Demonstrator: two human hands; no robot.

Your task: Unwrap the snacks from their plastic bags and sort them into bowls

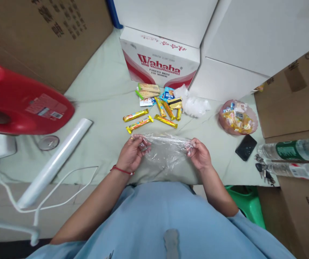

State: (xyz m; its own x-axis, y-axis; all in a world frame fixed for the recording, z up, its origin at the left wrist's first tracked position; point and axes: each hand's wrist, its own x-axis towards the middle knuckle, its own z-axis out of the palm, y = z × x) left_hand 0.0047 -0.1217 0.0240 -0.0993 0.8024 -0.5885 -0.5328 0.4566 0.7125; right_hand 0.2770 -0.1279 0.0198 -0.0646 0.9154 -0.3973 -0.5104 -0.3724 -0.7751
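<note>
A clear plastic bag [166, 153] is stretched between my two hands over the near part of the table. My left hand [133, 153], with a red cord at the wrist, is closed on the bag's left side. On the opposite side, my right hand [200, 154] pinches its right corner. Just beyond lie several yellow-wrapped snack bars [139, 124], some apart and some in a loose pile. Behind them are tan packaged biscuits [148, 90], a blue snack packet [168, 93] and a crumpled white plastic bag [196, 107].
A Wahaha carton [161, 61] stands behind the snacks. To the right are a pink bowl [222, 124] of wrapped snacks, a phone [246, 147], keys [264, 171] and two plastic bottles [292, 150]. A red jug [22, 100], a white roll [56, 162] and cables lie left.
</note>
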